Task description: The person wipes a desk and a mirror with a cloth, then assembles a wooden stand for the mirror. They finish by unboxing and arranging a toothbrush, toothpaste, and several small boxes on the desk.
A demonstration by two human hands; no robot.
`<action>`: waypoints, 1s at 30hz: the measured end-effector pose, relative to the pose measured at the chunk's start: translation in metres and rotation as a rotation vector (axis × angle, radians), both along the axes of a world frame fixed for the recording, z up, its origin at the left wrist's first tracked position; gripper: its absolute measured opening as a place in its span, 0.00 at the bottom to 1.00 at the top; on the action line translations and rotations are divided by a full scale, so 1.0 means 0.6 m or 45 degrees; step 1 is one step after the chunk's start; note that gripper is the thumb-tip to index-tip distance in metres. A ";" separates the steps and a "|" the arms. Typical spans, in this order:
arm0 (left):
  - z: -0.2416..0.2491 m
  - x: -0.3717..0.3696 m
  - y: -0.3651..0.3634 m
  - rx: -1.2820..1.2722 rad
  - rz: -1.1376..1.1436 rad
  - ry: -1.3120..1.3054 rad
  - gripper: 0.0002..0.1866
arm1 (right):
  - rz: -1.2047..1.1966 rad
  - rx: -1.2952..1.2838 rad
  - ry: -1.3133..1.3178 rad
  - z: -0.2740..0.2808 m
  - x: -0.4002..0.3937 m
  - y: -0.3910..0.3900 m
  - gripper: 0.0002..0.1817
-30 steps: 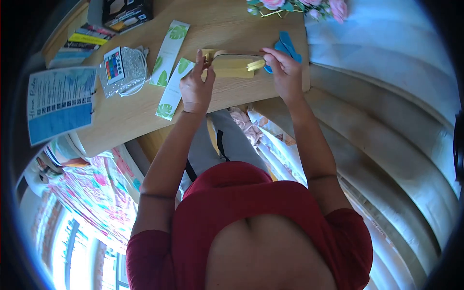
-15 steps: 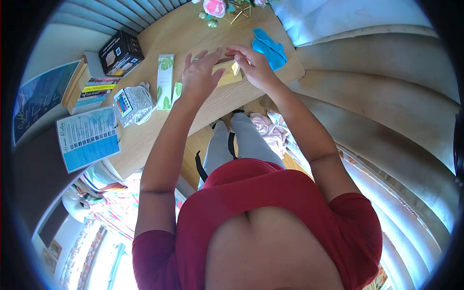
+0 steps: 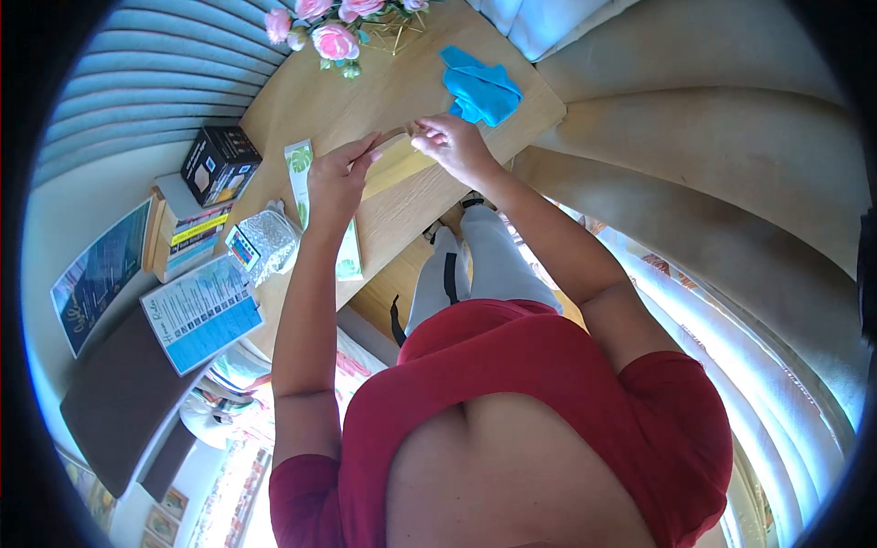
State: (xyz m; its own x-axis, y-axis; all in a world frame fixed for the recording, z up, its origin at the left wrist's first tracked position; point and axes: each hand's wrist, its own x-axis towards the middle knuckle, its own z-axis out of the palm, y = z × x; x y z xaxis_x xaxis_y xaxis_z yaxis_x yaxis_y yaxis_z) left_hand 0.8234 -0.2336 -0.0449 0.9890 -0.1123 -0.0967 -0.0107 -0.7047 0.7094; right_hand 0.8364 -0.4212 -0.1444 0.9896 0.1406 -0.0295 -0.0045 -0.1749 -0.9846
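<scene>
A thin brownish strip spans the gap between my hands above the wooden table. My left hand pinches one end of it, with thumb and fingers pressed together. At the other end, the fingers of my right hand are bent and closed on it; its exact kind is too small to make out. Below the strip lies a flat yellowish piece, partly covered by my hands. Just beyond my right hand rests a crumpled blue cloth.
White cards with green leaf prints lie by my left hand. Further left are a silvery bag, a black box, books and a House Rules sheet. Pink flowers stand at the back; a padded seat is right.
My fingers, spread near the yellowish piece before, have closed on the thin strip, now raised between both hands. The camera view has turned, shifting the table's things.
</scene>
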 end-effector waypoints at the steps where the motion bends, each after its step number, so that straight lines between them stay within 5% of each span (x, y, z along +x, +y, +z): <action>1: 0.008 0.000 -0.002 0.002 0.035 0.068 0.14 | 0.015 -0.061 -0.061 0.008 -0.002 0.003 0.17; 13: 0.010 -0.007 0.013 0.037 0.067 0.062 0.14 | 0.254 -0.221 -0.297 0.015 0.015 0.013 0.19; 30: 0.014 -0.018 0.013 0.125 0.086 0.031 0.14 | 0.007 -0.082 -0.285 0.002 -0.009 0.023 0.17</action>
State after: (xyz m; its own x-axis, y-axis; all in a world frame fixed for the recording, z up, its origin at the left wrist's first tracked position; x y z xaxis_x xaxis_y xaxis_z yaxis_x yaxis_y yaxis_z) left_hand 0.8125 -0.2259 -0.0364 0.9912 -0.0345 -0.1282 0.0555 -0.7694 0.6363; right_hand 0.8311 -0.4073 -0.1434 0.9717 0.1512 0.1815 0.2139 -0.2371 -0.9476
